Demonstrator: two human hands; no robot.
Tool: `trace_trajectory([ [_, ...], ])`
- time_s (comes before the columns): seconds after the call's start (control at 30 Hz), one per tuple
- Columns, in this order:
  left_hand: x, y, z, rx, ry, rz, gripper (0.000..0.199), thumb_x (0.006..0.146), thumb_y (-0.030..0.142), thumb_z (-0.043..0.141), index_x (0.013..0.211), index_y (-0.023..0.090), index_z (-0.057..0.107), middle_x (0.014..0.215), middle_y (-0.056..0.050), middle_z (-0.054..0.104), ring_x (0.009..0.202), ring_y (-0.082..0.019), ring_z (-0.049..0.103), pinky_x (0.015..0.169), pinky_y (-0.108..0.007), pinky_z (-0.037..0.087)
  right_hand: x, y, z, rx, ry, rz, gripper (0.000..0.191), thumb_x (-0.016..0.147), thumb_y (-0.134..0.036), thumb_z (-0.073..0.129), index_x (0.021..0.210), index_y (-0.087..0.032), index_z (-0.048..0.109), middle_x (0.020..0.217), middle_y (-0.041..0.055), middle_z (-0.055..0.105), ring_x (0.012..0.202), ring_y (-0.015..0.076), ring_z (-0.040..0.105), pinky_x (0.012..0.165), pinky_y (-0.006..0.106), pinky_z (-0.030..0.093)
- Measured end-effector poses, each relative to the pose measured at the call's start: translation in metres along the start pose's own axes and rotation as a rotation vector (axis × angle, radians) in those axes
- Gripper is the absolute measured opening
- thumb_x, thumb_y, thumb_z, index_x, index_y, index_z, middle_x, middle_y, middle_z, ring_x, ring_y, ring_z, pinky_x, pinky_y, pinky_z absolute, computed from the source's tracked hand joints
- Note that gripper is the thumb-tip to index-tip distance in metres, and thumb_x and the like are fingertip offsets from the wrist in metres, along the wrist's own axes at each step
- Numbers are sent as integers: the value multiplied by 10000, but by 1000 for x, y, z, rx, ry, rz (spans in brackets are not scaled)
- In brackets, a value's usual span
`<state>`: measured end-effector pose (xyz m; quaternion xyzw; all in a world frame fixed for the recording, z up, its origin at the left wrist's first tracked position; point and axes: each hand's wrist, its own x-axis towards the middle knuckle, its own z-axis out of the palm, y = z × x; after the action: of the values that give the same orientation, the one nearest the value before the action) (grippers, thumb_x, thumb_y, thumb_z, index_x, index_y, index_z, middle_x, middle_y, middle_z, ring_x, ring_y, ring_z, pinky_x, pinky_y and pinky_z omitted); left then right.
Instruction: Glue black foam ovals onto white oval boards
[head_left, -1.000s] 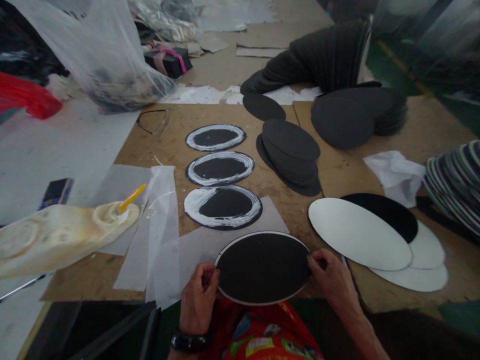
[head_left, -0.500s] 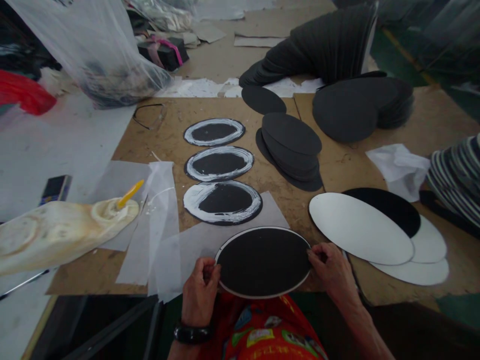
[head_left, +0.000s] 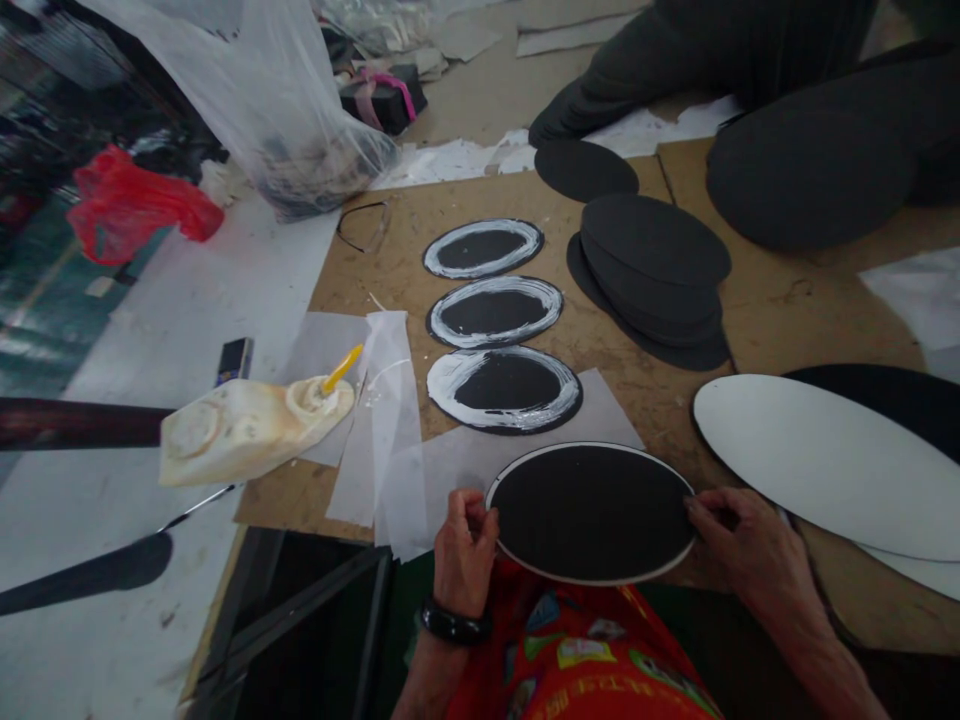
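Note:
A black oval board with a pale rim (head_left: 592,515) is held between my two hands at the table's front edge. My left hand (head_left: 465,555) pinches its left end, and a dark bangle circles that wrist. At the opposite end, my right hand (head_left: 739,535) grips the rim between thumb and fingers. Beyond the board lie three black ovals in a column, each with a ring of white paste: a near one (head_left: 504,390), a middle one (head_left: 495,312) and a far one (head_left: 484,248). White paper (head_left: 465,465) lies partly under the nearest.
Overlapping plain black ovals (head_left: 652,240) lie right of the pasted ones, with larger stacks (head_left: 810,175) behind. White ovals (head_left: 825,460) rest at the right. A stained plastic container (head_left: 240,430) with a yellow stick (head_left: 343,368) stands left. Glasses (head_left: 364,228) and a plastic bag (head_left: 300,130) lie farther back.
The view has turned left, so everything sits farther right in the picture and more of the left table shows. Both hands keep hold of the black oval board in much the same pose.

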<state>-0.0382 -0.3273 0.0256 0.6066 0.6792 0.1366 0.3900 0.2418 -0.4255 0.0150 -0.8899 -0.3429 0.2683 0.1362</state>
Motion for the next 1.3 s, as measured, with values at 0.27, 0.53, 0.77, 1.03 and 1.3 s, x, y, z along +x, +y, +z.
trace_trajectory([
  [0.27, 5, -4, -1, 47, -22, 2, 234, 766, 393, 449, 918, 215, 456, 705, -5, 608, 651, -195, 619, 648, -336, 488, 2, 2, 5, 31, 33, -28, 309, 693, -479, 439, 669, -204, 580, 725, 74, 586, 688, 228, 548, 650, 347, 401],
  [0.53, 9, -3, 0, 71, -37, 11, 289, 737, 469, 449, 890, 225, 459, 675, 2, 605, 610, -197, 618, 599, -323, 496, 4, 1, 5, 48, 58, -59, 269, 734, -422, 423, 661, -201, 559, 700, 63, 567, 680, 208, 545, 651, 328, 397],
  [0.77, 7, -6, 1, 111, -19, 83, 224, 762, 427, 433, 863, 228, 455, 646, 16, 594, 586, -185, 614, 575, -307, 488, 3, 2, 6, 69, 51, -45, 284, 716, -444, 426, 656, -202, 561, 698, 60, 564, 668, 208, 547, 644, 333, 396],
  [1.03, 7, -4, 1, 133, -8, 108, 202, 775, 408, 429, 855, 225, 456, 645, 19, 576, 577, -181, 600, 584, -312, 484, 3, 1, 6, 59, 59, -50, 275, 720, -435, 424, 652, -204, 557, 699, 62, 566, 669, 205, 545, 639, 327, 392],
  [1.3, 6, -4, 0, 149, -28, 100, 191, 778, 396, 417, 861, 227, 446, 658, 14, 575, 601, -185, 601, 592, -311, 470, 3, 2, 5, 52, 64, -55, 274, 721, -436, 435, 663, -197, 556, 701, 58, 560, 667, 201, 544, 638, 324, 391],
])
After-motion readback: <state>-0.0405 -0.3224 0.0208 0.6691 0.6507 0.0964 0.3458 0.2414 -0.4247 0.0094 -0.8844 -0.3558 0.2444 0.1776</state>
